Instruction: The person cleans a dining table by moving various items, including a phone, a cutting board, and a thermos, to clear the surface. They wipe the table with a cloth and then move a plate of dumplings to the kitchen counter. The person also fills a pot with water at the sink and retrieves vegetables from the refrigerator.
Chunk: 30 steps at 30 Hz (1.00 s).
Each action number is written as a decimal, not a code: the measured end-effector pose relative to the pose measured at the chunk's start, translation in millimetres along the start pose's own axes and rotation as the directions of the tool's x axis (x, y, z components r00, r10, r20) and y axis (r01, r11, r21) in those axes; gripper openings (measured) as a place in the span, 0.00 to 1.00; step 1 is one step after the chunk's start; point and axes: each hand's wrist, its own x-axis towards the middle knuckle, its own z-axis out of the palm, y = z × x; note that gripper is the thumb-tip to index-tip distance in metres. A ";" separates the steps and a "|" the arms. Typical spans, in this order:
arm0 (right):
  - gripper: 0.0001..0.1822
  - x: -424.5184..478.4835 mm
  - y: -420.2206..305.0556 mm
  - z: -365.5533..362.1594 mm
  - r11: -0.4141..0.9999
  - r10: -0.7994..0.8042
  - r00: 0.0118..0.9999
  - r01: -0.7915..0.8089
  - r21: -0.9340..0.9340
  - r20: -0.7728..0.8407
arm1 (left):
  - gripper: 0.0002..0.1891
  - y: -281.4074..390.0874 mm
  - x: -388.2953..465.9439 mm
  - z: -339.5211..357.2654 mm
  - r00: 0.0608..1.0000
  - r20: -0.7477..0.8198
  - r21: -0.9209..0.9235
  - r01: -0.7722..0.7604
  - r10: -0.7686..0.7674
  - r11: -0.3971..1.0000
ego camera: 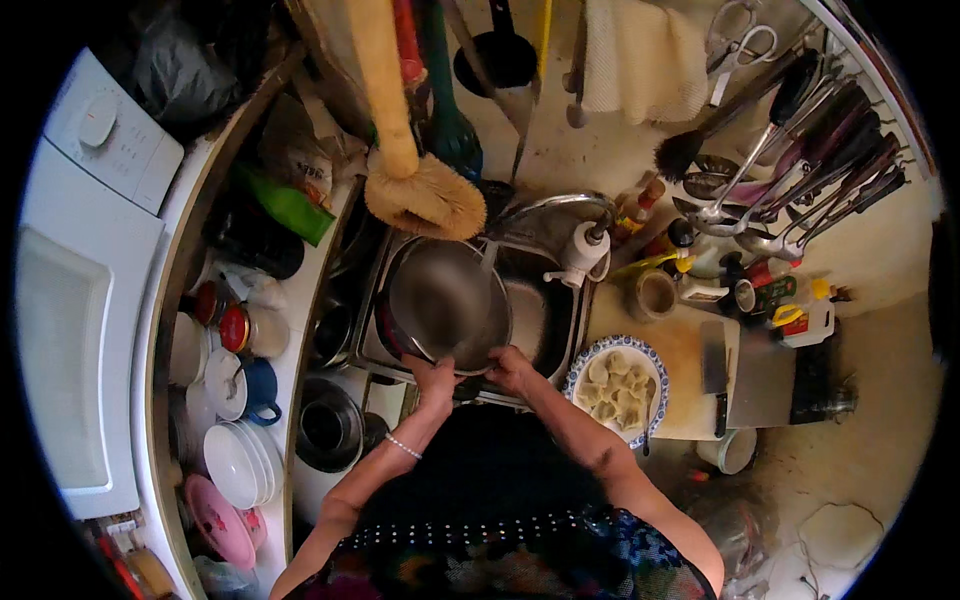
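Note:
Both my hands grip the near rim of a round metal pan (484, 330), which looks like a wok. It is held over the left part of a metal double sink (580, 330). My left hand (433, 384) is at the near left of the rim. A little farther right, my right hand (511, 369) closes on the rim too. The pan's inside is grey and partly blurred, and its underside is hidden. A curved metal faucet (559, 200) with a white fitting (585, 251) stands behind the sink's right basin.
Right of the sink, a blue-patterned plate (577, 390) holds dumplings and a spoon. A cleaver (714, 356) lies on a cutting board (679, 409), near several bottles. A wooden-handled brush (427, 199) hangs above the sink. Shelves on the left carry bowls (232, 465), jars and a mug (260, 386).

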 end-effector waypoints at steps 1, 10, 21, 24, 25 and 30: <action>0.14 10.2 1.8 -2.3 1.000 0.013 0.997 -0.012 -0.007 0.070 | 0.39 9.7 -9.1 2.9 1.000 0.025 0.012 -0.018 0.017 1.000; 0.05 41.6 45.3 24.6 0.925 0.163 0.827 -0.318 0.207 0.538 | 0.50 -3.1 -63.0 -15.5 0.899 0.159 0.109 -0.428 0.409 0.897; 0.06 39.6 58.6 53.1 0.889 0.282 0.665 -0.451 0.071 0.691 | 0.44 11.0 -103.0 -7.4 0.830 0.211 0.076 -0.541 0.517 0.838; 0.06 36.1 59.8 56.8 0.891 0.284 0.664 -0.450 0.066 0.692 | 0.43 10.7 -104.3 -4.5 0.809 0.226 0.108 -0.574 0.542 0.812; 0.06 38.0 62.0 58.3 0.899 0.259 0.714 -0.424 0.107 0.651 | 0.43 12.0 -104.4 -1.5 0.801 0.233 0.128 -0.588 0.552 0.799; 0.07 13.8 21.3 52.4 0.975 0.116 0.892 -0.187 0.122 0.437 | 0.35 15.1 -82.7 -23.3 0.899 0.141 -0.222 -0.379 0.415 0.898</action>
